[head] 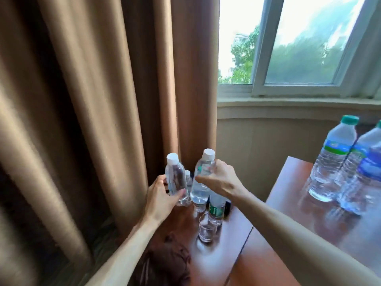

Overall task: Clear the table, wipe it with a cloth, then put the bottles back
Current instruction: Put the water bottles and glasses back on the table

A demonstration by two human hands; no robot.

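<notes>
My left hand (pixel 159 196) grips a small clear bottle with a white cap (pixel 175 176) near its lower half. My right hand (pixel 221 177) grips a second white-capped bottle (pixel 201 182) round its upper body. Both bottles are upright and held above the far left corner of a reddish wooden table (pixel 233 244). Behind them another small bottle (pixel 188 178) is partly hidden. A bottle with a green label (pixel 216 207) and an empty drinking glass (pixel 207 228) stand on that table below my right wrist.
Three larger water bottles (pixel 332 159) stand on a second wooden table (pixel 292 182) at the right. A brown curtain (pixel 92 100) hangs on the left, a window (pixel 299 44) behind. A brown cloth (pixel 165 263) lies at the near left table edge.
</notes>
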